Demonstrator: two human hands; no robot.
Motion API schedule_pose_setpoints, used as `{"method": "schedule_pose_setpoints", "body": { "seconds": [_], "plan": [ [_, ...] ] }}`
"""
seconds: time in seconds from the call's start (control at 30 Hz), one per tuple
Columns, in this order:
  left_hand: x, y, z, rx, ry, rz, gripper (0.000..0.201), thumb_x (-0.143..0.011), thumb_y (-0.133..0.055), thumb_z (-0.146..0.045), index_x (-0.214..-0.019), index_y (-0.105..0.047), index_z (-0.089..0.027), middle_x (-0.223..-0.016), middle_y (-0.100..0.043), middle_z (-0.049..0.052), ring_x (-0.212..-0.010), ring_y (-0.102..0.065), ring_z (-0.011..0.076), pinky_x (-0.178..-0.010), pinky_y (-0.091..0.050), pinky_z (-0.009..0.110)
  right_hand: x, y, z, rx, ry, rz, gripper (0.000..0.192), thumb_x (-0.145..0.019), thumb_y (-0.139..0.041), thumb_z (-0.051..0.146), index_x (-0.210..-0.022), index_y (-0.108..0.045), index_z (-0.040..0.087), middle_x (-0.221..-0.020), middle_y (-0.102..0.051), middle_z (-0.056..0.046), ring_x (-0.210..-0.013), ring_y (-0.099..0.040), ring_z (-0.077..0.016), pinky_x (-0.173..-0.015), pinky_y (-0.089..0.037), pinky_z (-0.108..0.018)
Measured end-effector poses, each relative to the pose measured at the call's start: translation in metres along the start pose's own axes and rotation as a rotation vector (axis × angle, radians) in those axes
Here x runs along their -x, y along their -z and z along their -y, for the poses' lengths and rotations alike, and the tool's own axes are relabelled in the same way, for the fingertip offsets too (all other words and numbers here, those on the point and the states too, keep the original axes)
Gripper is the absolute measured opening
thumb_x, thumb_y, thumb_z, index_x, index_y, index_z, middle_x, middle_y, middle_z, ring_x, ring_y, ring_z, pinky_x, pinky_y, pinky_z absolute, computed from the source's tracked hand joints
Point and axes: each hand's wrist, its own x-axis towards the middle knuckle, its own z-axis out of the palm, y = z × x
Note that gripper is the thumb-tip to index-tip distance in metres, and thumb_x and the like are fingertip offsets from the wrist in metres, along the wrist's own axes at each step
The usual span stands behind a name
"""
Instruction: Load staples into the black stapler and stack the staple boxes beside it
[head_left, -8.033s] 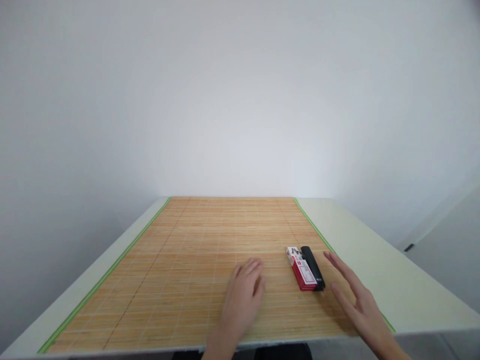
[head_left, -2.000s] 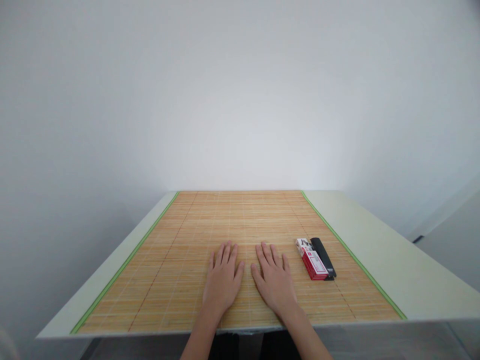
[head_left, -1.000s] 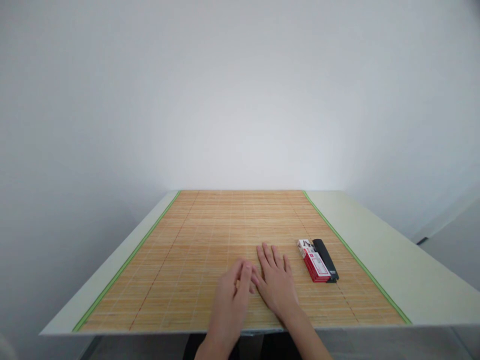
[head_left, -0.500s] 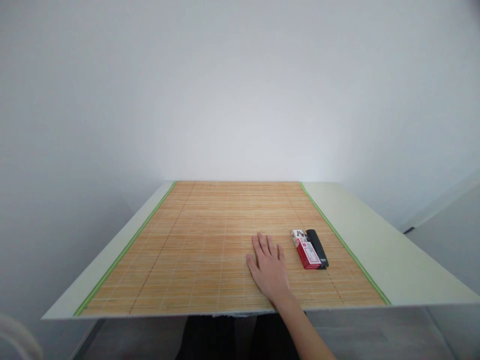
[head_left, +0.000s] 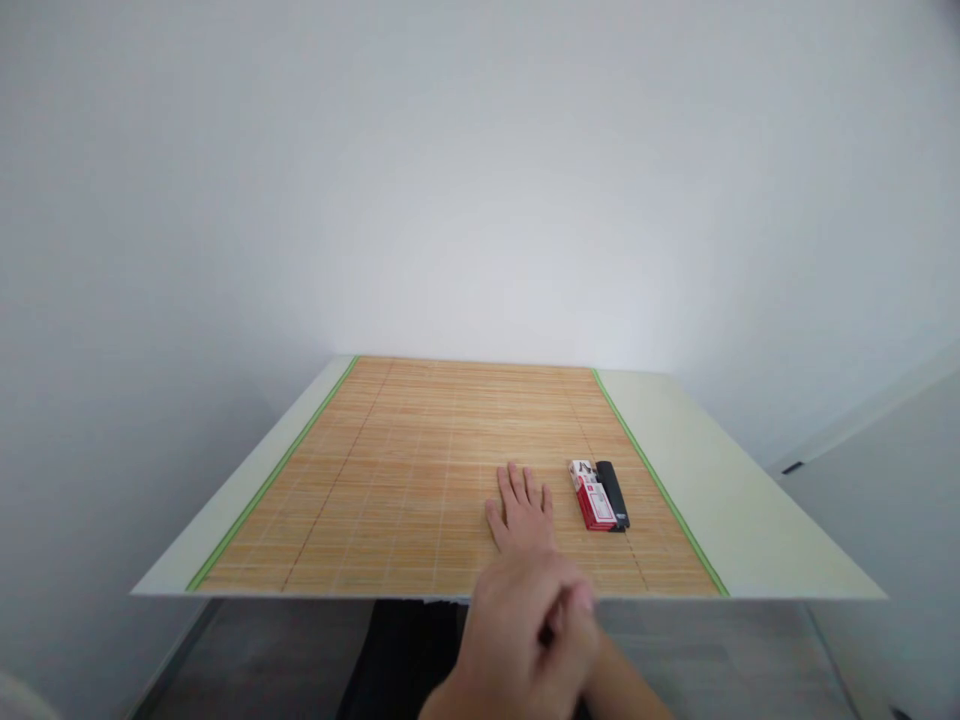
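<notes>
My right hand (head_left: 523, 510) lies flat on the bamboo mat (head_left: 390, 450), palm down with its fingers spread. Nothing is under or between those fingers that I can see. Close to the camera, my left hand (head_left: 517, 625) is closed, its fingers curled and the thumb on the right. It is blurred, and whatever it may hold is hidden. It covers the right wrist from view; I cannot tell whether the two touch. To the right of my right hand lie small red-and-white boxes (head_left: 592, 497) beside a black stapler (head_left: 613, 494).
The mat has green edging (head_left: 645, 460) and lies on a pale table (head_left: 720, 470). A white wall (head_left: 480, 180) stands behind the table. Below its front edge are my dark-clothed legs (head_left: 405, 650) and a grey floor (head_left: 277, 660).
My left hand has come into view from below, in front of my right forearm. The right hand stays flat on the mat. The camera view has shifted slightly.
</notes>
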Motion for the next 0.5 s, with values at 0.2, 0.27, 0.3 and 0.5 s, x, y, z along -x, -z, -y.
{"method": "schedule_pose_setpoints", "body": {
  "seconds": [0.2, 0.27, 0.3, 0.5],
  "plan": [
    [-0.035, 0.002, 0.130, -0.570, 0.048, -0.018, 0.029, -0.105, -0.040, -0.028, -0.114, -0.067, -0.024, -0.114, -0.071, 0.008, -0.111, -0.063, 0.0240, -0.100, -0.050, 0.043, 0.004, 0.001, -0.001, 0.004, 0.055, -0.037, 0.065, -0.105, -0.037, 0.043, -0.165, -0.018, 0.031, -0.173, -0.011, -0.001, -0.160, -0.004, -0.0288, -0.125, -0.003, -0.057],
    [-0.035, 0.005, 0.159, -0.626, 0.056, -0.027, 0.033, -0.105, -0.039, -0.027, -0.127, -0.064, -0.023, -0.131, -0.066, 0.011, -0.127, -0.057, 0.0263, -0.111, -0.043, 0.048, 0.005, 0.002, 0.001, -0.018, 0.041, -0.043, 0.064, -0.105, -0.036, 0.047, -0.165, -0.021, 0.031, -0.173, -0.013, -0.001, -0.159, -0.005, -0.0291, -0.125, -0.003, -0.058],
    [-0.034, 0.006, 0.169, -0.638, 0.057, -0.024, 0.036, -0.104, -0.039, -0.027, -0.132, -0.061, -0.022, -0.139, -0.062, 0.012, -0.133, -0.053, 0.0273, -0.115, -0.040, 0.050, 0.005, 0.002, 0.002, -0.025, 0.034, -0.046, 0.063, -0.105, -0.035, 0.048, -0.165, -0.022, 0.031, -0.172, -0.014, -0.001, -0.159, -0.005, -0.0291, -0.125, -0.003, -0.058],
    [-0.028, -0.003, 0.188, -0.827, 0.062, 0.049, 0.049, -0.106, -0.034, -0.032, -0.152, -0.047, -0.021, -0.163, -0.041, 0.009, -0.155, -0.027, 0.0286, -0.127, -0.022, 0.055, 0.004, 0.003, 0.003, -0.041, 0.019, -0.047, 0.063, -0.104, -0.038, 0.048, -0.164, -0.026, 0.031, -0.172, -0.017, -0.001, -0.159, -0.008, -0.0287, -0.126, 0.000, -0.055]
  ]
}}
